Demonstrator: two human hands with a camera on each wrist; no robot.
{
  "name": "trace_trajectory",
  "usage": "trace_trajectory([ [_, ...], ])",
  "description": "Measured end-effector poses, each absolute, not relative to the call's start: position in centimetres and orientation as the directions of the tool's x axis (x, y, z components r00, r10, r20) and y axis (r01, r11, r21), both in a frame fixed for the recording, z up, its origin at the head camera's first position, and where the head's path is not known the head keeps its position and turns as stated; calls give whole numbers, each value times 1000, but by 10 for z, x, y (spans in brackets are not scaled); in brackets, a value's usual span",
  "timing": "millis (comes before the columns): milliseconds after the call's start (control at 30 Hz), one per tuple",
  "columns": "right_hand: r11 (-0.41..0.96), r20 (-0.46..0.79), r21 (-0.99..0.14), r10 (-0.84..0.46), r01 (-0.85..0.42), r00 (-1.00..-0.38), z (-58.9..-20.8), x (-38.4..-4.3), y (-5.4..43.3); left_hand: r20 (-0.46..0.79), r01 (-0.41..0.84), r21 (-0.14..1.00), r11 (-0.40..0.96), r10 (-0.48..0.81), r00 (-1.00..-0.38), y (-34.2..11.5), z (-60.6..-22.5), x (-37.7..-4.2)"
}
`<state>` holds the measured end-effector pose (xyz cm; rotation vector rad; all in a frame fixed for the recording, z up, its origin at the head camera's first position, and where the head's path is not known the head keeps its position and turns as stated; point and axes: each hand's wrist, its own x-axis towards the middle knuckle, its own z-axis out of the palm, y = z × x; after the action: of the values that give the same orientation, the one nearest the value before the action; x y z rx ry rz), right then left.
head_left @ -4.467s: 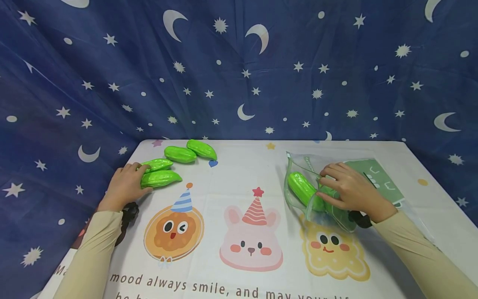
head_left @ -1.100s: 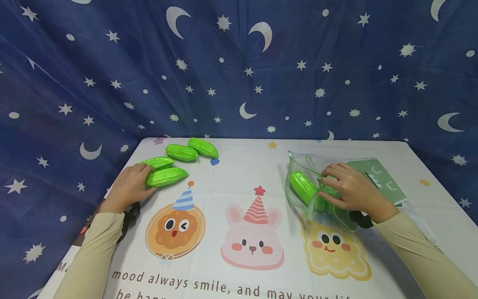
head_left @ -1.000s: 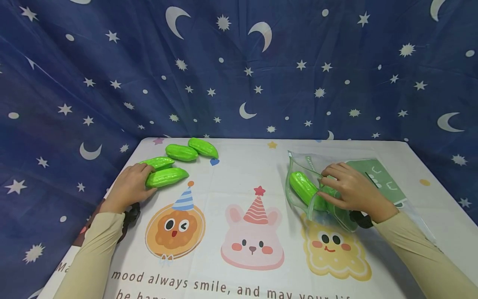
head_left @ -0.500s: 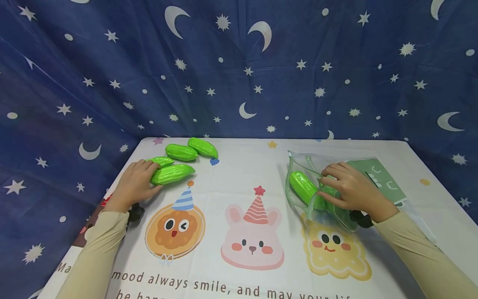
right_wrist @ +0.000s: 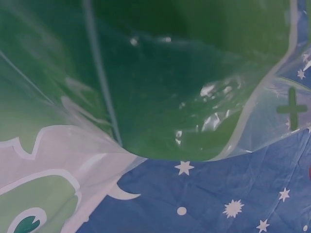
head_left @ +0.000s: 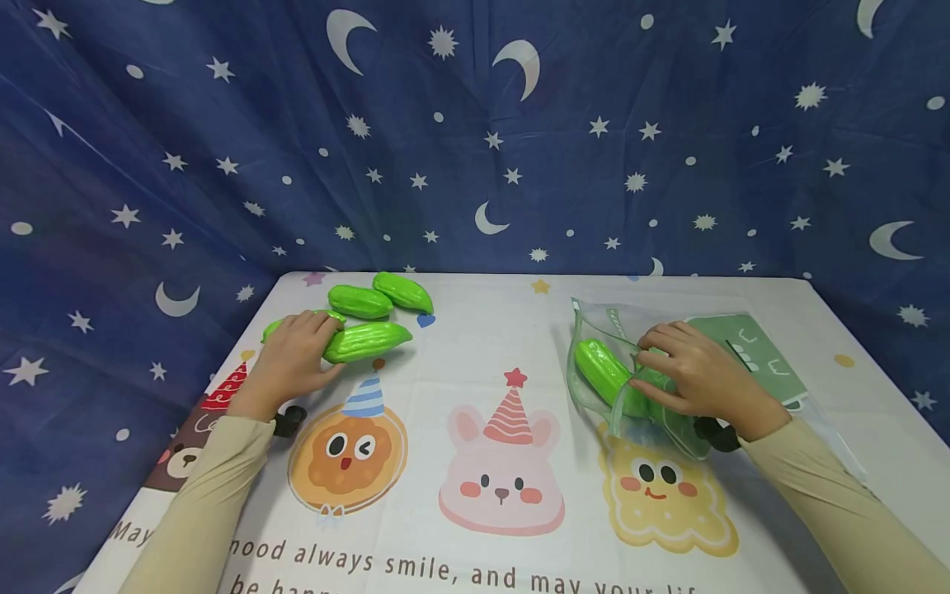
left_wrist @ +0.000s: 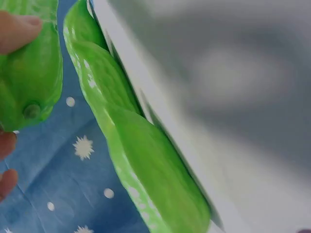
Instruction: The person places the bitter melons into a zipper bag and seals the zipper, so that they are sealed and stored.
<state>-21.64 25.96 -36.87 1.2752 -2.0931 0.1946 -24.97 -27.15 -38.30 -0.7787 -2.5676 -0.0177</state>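
My left hand (head_left: 293, 359) grips a glossy, ridged green bitter melon (head_left: 369, 341) at its near end; the pointed tip faces right. In the left wrist view, thumb and fingertips lie on opposite sides of that melon, near its stem stub. Another bitter melon (head_left: 273, 330) shows partly from behind the hand. On the right, my right hand (head_left: 686, 371) pinches the mouth edge of a clear zip bag (head_left: 768, 375) with green print, holding it spread. Inside the bag lies a bitter melon (head_left: 599, 369), partly covered by the bag's film. Green-printed film fills the right wrist view.
Two more bitter melons (head_left: 361, 303) lie side by side near the back left of the table. A white cloth (head_left: 475, 346) with cartoon prints covers the table. Behind it hangs a blue curtain (head_left: 416, 206) with moons and stars.
My left hand has moved right with the bitter melon, drawing it away from the one beside it, which now shows more on the hand's left. My right hand and the bag have stayed put.
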Motion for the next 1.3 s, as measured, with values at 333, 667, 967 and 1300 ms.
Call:
trace_trajectory([
  [333, 504, 600, 216, -744, -836, -293, -370, -218, 259, 471, 581, -84, 810, 546, -693, -244, -379, -249],
  [667, 495, 597, 220, -750, -841, -285, -369, -220, 258, 466, 620, -80, 780, 579, -669, -222, -377, -252],
  [967, 488, 589, 220, -757, -845, -284, -369, -222, 257, 464, 654, -74, 753, 606, -646, -202, -378, -255],
  [1300, 482, 599, 206, -750, -852, -279, -370, -221, 256, 491, 715, -64, 696, 646, -585, -176, -380, -259],
])
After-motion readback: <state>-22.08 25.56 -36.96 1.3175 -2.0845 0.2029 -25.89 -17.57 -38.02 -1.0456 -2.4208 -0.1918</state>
